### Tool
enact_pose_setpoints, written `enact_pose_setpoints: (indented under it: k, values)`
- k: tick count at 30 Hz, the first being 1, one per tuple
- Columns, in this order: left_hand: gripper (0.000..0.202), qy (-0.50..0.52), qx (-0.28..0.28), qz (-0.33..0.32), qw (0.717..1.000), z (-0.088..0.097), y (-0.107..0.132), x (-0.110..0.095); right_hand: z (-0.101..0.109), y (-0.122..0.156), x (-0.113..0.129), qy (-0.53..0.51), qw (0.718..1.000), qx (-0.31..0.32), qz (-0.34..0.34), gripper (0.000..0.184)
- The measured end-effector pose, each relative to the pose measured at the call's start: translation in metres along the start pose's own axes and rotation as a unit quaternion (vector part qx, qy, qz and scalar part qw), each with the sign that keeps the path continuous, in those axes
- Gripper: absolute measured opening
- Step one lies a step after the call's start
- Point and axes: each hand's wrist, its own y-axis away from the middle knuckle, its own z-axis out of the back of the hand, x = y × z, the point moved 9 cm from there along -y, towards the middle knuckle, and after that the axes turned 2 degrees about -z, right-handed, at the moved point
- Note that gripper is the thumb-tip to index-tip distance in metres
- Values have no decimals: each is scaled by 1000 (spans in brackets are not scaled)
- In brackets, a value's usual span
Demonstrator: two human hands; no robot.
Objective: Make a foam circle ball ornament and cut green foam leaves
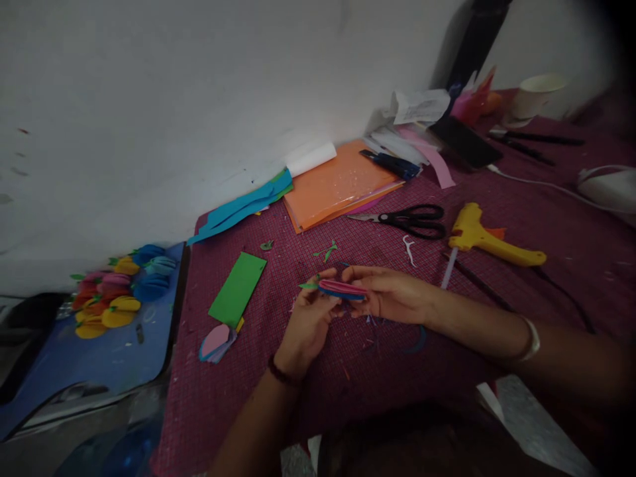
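Between my hands is a layered paper ornament (344, 288), pink on top and blue beneath, with a green leaf-like tip at its left end. My left hand (311, 321) grips its left end, fingers closed around it. On the other end, my right hand (385, 291) pinches the layers. Green paper scraps (330, 250) lie just beyond my hands. To the left are a green paper rectangle (238, 288) and a small stack of rounded paper cutouts (216, 341), pink on top.
Black-handled scissors (412, 220) and a yellow glue gun (489, 238) lie right of centre. Orange sheets (342, 185), blue paper strips (243, 205) and a phone (467, 142) lie toward the back. Several finished paper ornaments (119, 291) rest on a blue board (114, 358) at left.
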Motion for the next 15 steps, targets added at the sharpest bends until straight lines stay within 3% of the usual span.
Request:
enact_pose_setpoints:
  k: [2, 4, 7, 9, 11, 13, 15]
  values:
    - [53, -54, -9, -33, 998, 5, -1, -12, 0, 0, 0, -8, 1000, 1, -2, 19]
    - [75, -165, -17, -107, 980, 10, 2, -35, 3, 0, 1, -11, 1000, -6, 0, 19]
    - [105, -362, -1, -250, 898, -1, 14, -72, 10, -1, -2, 4, 1000, -24, -7, 19]
    - [94, -450, 37, -292, 843, -15, 22, -80, 12, -1, -7, 20, 999, -34, -22, 20]
    - [61, -494, 94, -302, 810, -31, 26, -78, 13, -2, -13, 41, 997, -44, -38, 23]
    - [33, -489, 125, -303, 809, -40, 28, -76, 12, -2, -11, 88, 994, -50, -41, 23]
    - [22, -445, 98, -284, 844, -35, 26, -77, 10, 0, 7, 202, 978, -59, -11, 23]
